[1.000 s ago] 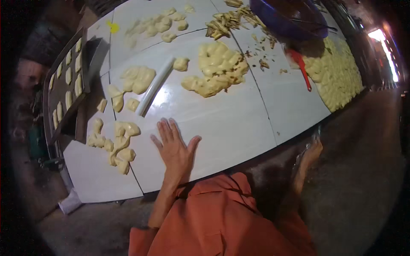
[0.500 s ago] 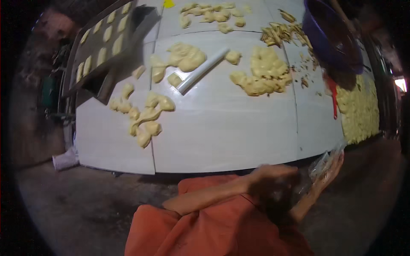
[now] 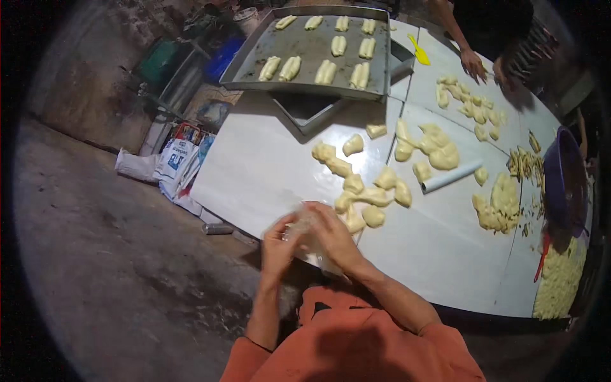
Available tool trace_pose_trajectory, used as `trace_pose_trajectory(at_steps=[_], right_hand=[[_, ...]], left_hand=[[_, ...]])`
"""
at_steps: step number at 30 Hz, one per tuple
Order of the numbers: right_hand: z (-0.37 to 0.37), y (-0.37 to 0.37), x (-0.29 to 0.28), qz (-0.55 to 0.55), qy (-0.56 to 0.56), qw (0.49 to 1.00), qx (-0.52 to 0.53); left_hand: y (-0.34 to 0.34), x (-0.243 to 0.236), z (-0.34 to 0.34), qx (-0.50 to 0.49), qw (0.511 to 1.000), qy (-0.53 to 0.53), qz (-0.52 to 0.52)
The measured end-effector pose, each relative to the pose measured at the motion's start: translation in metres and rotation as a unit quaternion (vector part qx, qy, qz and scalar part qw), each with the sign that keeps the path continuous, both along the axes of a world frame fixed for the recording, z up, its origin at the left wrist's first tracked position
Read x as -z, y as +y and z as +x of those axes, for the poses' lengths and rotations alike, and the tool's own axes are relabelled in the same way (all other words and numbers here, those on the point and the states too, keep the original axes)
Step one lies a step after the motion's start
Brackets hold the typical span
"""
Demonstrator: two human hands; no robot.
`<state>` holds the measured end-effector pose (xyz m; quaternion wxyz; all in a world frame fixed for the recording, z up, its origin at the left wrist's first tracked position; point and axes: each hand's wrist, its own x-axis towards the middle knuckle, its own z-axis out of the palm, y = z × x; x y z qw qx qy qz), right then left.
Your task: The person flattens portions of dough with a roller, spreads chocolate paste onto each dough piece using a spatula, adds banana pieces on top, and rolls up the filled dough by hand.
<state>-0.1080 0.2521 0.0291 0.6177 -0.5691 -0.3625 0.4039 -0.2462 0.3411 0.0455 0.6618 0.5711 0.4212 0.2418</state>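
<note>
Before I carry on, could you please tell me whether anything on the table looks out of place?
Two things, perhaps: brown bits lie scattered on the white tabletop beside the purple basin, like spillage; and the baking tray sits across what looks like another tray at an angle, their edges not lined up.

A green object [image 3: 157,62] and a blue object [image 3: 223,60] lie beyond a white-and-blue bag [image 3: 174,162] (a metal cylinder [image 3: 218,228] nearby).

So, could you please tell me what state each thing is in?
Left hand: curled, gripping clear plastic.
Right hand: curled, gripping it too.
Clear plastic: crumpled.
Baking tray: partly filled with shaped dough.
Nearest dough lumps: loosely clustered.
Dough slab: spread out.
White roller: lying flat, unheld.
Yellow spatula: lying flat.
</note>
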Motion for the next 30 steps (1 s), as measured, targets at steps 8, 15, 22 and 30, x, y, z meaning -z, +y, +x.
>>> trace_pose_trajectory(at_steps=[8, 15, 22, 30], right_hand=[[0.015, 0.069, -0.032, -0.054, -0.259, 0.964, 0.000], [0.067, -0.042, -0.030, -0.232, -0.184, 0.899, 0.323], [0.110, -0.058, 0.002, -0.294, -0.389, 0.802, 0.346], [0.120, -0.091, 0.025, -0.187, -0.046, 0.890, 0.412]], left_hand=[[0.278, 0.048, 0.021, -0.115, 0.963, 0.093, 0.225], [0.352, 0.091, 0.131, 0.012, 0.717, 0.503, 0.482], [0.368, 0.068, 0.097, 0.083, 0.948, 0.208, 0.224], [0.234, 0.038, 0.080, 0.195, 0.794, 0.266, 0.511]])
